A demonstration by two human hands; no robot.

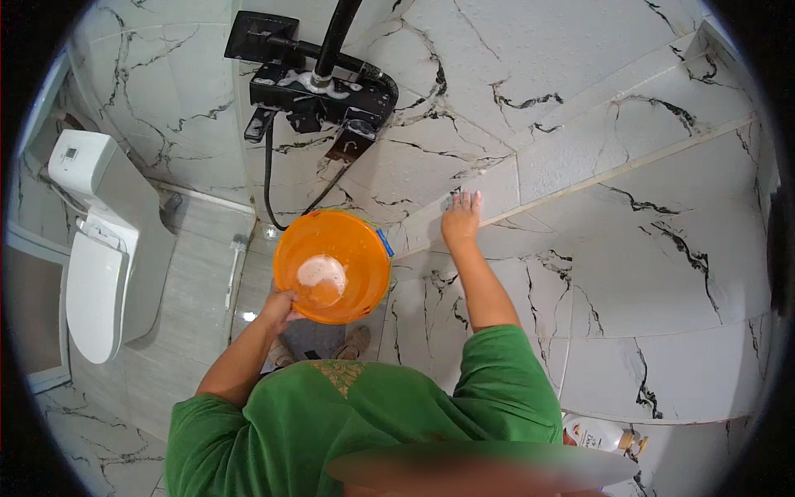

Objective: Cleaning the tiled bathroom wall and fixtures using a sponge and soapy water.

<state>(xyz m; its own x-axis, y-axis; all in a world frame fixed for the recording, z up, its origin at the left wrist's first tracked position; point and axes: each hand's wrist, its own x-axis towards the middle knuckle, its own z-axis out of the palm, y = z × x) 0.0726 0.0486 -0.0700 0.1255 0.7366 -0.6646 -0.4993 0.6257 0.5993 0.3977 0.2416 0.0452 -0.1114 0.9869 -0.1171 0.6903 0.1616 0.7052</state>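
Note:
My left hand (281, 312) grips the near-left rim of an orange plastic bucket (366, 273), thumb over the edge. Some liquid with a patch of white foam (321, 273) lies at the bucket's bottom. A blue piece (385, 242) sits on the right side of its rim. My right hand (461, 217) rests flat, fingers stretched out, on the marbled tile ledge (559, 168) along the wall, with nothing in it. Beyond the bucket, a black shower mixer (298, 93) on the wall carries streaks of white foam. Its black hose (269, 174) hangs down behind the bucket.
At left stands a white toilet (99, 292), lid down, with a white-handled brush (234, 267) on the floor near it. A black shower head (261, 37) juts above the mixer. A white pump bottle (593, 433) lies in view at lower right.

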